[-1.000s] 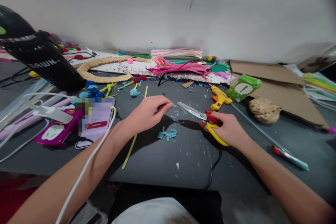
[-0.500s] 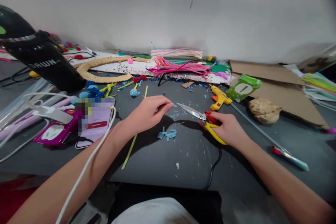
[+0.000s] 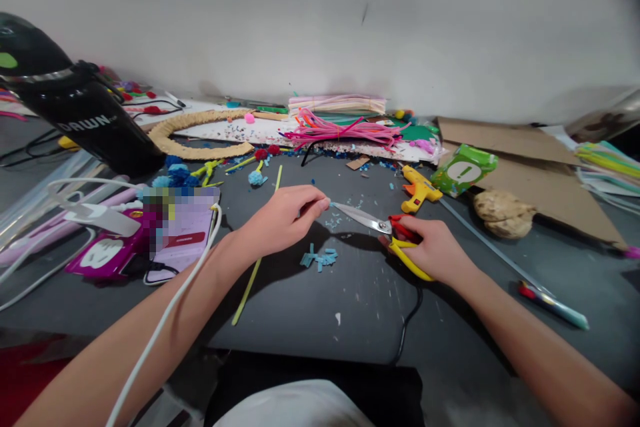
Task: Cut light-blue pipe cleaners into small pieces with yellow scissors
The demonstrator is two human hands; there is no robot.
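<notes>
My right hand [image 3: 425, 248] is wrapped round the red and yellow handles of a pair of scissors [image 3: 361, 215]. Their blades look closed or nearly so, and the tips point left, right at the fingertips of my left hand [image 3: 295, 213]. Thumb and forefinger of that hand are pinched on a tiny light-blue piece, mostly hidden by the fingers. Just below lies a small heap of light-blue strips [image 3: 320, 257], and finer blue snippets [image 3: 334, 219] are scattered under the blades. A yellow-green stem [image 3: 246, 293] lies on the table beneath my left wrist.
A yellow glue gun [image 3: 419, 190] lies right of the scissors, near a green packet [image 3: 464, 170]. Left stand a black bottle [image 3: 95, 123] and a phone [image 3: 187, 223] with a white cable crossing my left forearm. Pink pipe cleaners [image 3: 345, 130] lie at the back.
The scissors' tips have moved slightly left and now meet my left fingertips, where a small gap showed before. My left hand has barely moved.
</notes>
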